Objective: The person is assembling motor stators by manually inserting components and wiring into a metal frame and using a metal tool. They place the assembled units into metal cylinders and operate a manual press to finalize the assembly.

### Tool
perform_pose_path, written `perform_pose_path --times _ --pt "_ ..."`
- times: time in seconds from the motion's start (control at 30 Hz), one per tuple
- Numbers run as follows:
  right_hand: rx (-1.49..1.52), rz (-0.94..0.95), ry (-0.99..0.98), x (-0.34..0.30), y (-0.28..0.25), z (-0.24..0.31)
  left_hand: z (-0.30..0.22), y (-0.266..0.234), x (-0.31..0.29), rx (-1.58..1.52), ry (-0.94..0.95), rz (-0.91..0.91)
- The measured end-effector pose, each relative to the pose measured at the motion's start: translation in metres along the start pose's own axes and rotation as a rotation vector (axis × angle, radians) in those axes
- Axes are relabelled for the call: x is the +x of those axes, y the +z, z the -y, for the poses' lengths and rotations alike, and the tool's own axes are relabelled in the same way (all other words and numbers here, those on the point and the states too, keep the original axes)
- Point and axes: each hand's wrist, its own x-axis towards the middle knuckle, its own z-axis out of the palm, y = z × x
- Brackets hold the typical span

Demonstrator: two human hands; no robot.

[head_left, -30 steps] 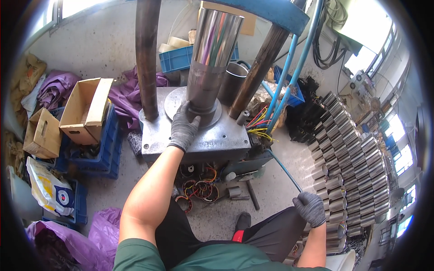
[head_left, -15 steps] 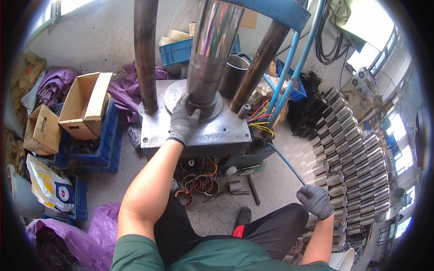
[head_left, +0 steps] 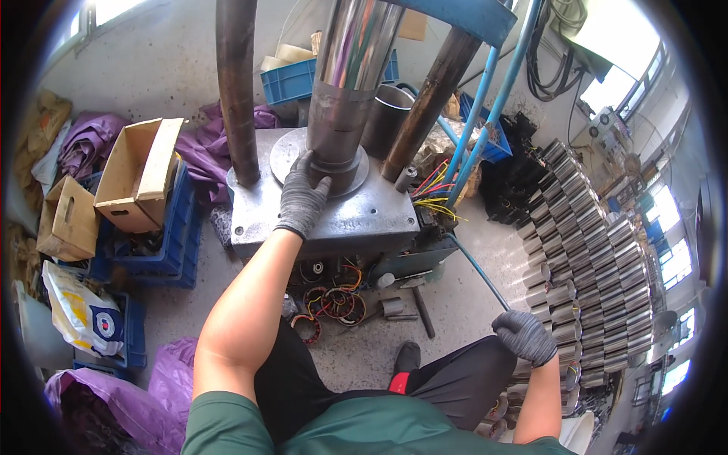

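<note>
A press stands in front of me, with a shiny vertical ram (head_left: 358,45) above a thick steel table (head_left: 334,224). Under the ram, a dark metal cylinder (head_left: 334,125) stands on a round plate (head_left: 287,155). My left hand (head_left: 303,199), in a grey knit glove, lies over the plate's front edge, its fingers stretched out against the cylinder's base. Off to the right, my gloved right hand (head_left: 525,336) is closed round the end of a thin blue lever (head_left: 479,269), which slopes down from beside the press table.
Dark posts (head_left: 237,91) flank the ram, and a hollow cylinder (head_left: 388,117) stands behind. Wound stators (head_left: 337,303) and a metal bar (head_left: 423,312) lie on the floor. Stacked metal sleeves (head_left: 591,280) fill the right. Blue crates (head_left: 182,227) and cardboard boxes (head_left: 136,212) stand left.
The whole view has shifted slightly. My left hand stays at the cylinder's base, and my right hand still grips the lever.
</note>
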Motion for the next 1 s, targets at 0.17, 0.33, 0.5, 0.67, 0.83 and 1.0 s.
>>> perform_pose_path --times 0.17,0.33,0.5,0.67,0.83,1.0 --pt "0.053 -0.043 0.028 -0.002 0.006 0.001 -0.003 -0.001 0.0 -0.009 -0.032 0.014" --pt "0.03 -0.233 0.003 0.015 -0.008 0.007 -0.003 -0.003 -0.001 -0.03 -0.056 0.022" --pt "-0.044 -0.824 -0.092 0.109 -0.075 0.017 0.001 0.004 0.001 0.023 -0.03 -0.025" --pt "-0.048 -0.977 -0.149 0.189 -0.133 0.007 -0.009 0.0 0.002 -0.003 -0.061 0.005" --pt "0.04 -0.744 -0.019 0.158 -0.119 0.031 -0.005 -0.009 0.0 0.005 -0.095 0.009" --pt "-0.123 -0.003 -0.063 0.046 -0.05 -0.014 -0.009 -0.005 0.0 0.025 -0.058 -0.003"
